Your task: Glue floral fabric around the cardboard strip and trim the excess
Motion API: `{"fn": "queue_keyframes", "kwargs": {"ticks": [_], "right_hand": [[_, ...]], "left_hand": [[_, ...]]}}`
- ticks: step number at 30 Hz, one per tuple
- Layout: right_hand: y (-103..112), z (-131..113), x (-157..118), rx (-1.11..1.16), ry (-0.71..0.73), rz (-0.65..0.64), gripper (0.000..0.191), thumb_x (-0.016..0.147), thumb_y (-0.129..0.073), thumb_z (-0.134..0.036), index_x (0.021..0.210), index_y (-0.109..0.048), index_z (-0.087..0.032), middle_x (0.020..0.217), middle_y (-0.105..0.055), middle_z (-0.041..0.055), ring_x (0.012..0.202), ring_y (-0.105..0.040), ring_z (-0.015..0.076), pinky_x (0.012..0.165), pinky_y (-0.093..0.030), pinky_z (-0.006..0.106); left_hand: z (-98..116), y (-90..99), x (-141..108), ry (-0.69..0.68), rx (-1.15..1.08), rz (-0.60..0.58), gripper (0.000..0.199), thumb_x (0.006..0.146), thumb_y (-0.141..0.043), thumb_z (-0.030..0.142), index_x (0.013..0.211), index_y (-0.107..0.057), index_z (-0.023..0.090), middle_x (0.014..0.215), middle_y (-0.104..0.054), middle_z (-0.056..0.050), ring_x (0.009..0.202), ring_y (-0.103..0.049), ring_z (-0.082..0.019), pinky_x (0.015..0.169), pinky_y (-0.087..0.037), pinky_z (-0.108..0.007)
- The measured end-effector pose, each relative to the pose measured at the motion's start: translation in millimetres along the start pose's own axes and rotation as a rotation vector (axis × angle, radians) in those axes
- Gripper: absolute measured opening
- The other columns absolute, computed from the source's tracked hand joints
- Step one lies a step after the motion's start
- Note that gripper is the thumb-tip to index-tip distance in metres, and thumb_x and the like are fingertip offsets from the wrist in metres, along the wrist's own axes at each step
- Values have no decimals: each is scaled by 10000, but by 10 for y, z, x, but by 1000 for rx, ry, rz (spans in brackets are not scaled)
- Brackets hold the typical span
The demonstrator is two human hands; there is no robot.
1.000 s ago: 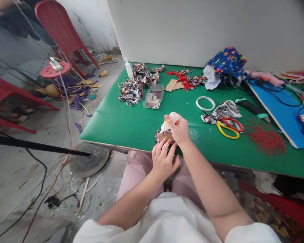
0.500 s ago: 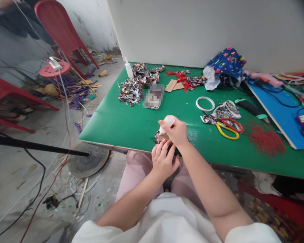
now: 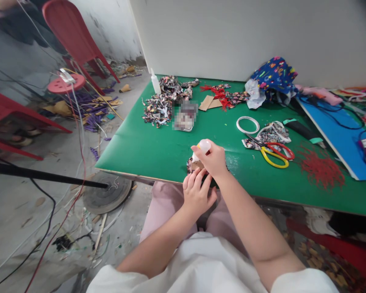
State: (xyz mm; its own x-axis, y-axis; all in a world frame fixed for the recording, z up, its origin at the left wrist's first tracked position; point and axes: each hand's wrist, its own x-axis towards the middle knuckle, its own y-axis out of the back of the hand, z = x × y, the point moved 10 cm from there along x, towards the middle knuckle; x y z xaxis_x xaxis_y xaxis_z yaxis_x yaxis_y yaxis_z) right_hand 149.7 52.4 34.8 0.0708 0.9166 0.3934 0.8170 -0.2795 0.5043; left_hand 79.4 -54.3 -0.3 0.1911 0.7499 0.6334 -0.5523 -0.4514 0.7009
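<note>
My right hand (image 3: 216, 159) is closed around a small white glue bottle (image 3: 204, 145), tipped with its nozzle down. Beneath the nozzle lies a piece of brown cardboard (image 3: 196, 165) on dark patterned fabric (image 3: 189, 166), at the table's front edge. My left hand (image 3: 198, 190) rests with fingers outstretched over the near side of this piece, pressing it flat. Both hands hide much of the fabric.
On the green table (image 3: 140, 142) lie scissors (image 3: 274, 156), a white ring (image 3: 247, 125), a utility knife (image 3: 303, 131), red threads (image 3: 323, 167) and a blurred phone (image 3: 184, 116). Fabric scraps (image 3: 157, 108) and another white bottle (image 3: 155, 82) sit at the back left. Red chairs (image 3: 68, 32) stand left.
Almost nothing differs. The view has shifted very slightly, while both hands and the glue bottle keep their places over the cardboard.
</note>
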Motion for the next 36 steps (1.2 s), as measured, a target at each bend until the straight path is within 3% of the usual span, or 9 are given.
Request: {"fn": "queue_keyframes", "kwargs": {"ticks": [5,36], "right_hand": [[89,35,-8,90,-26,76,368,741,-518,-553,659,-537,-194,549,-532,-30,495,-459,90,508,-358,217],[30,25,-14,47,-31,16,385,732,-517,-570,643,-518,-195,525,-511,-36,471,-431,85,490,-337,216]], "left_hand": [[2,-9,-11,-4,3,0,377,734,-546,287,1092,-592,178,1144,-594,-105,1129,-481,-260,968,-302,-410],[0,-4,-26,-11,14,17,380,733,-542,288,1093,-595,181,1125,-602,-111,1124,-485,-264,965,-304,-407]]}}
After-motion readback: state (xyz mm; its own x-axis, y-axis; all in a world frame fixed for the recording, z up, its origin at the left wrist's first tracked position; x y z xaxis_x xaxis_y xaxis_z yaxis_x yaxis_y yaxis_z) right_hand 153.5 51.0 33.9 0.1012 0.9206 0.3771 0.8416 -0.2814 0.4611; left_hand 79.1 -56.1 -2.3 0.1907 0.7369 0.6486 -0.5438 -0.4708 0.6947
